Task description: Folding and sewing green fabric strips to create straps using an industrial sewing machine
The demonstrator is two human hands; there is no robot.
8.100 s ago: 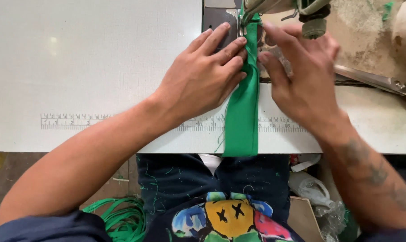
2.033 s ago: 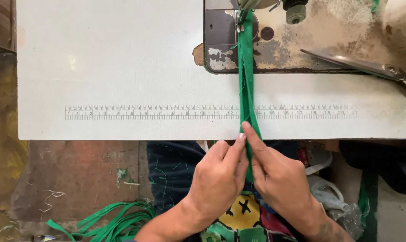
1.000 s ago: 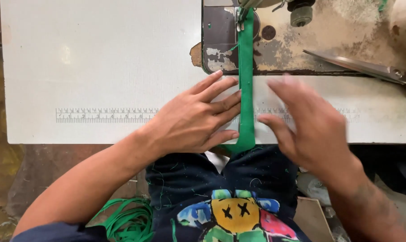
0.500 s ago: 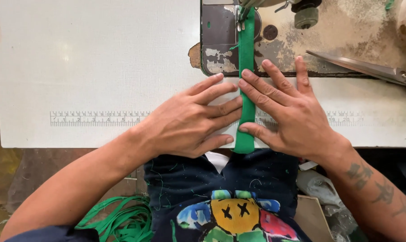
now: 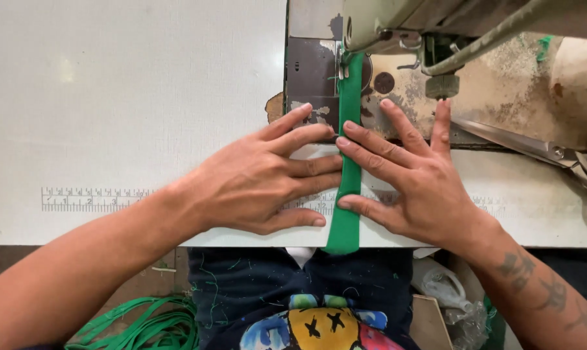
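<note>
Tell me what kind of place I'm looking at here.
Likely a sewing workstation in a garment workshop: an industrial sewing machine, a white table with a ruler strip, both hands flat beside a green fabric strip.

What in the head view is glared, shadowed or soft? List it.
Head view: even overhead light with a pale glare patch on the white table; soft shadows under the left hand and the right hand; the green strip and both hands are sharp; the sewing machine head at the top edge looks soft; the floor below the table is dim.
</note>
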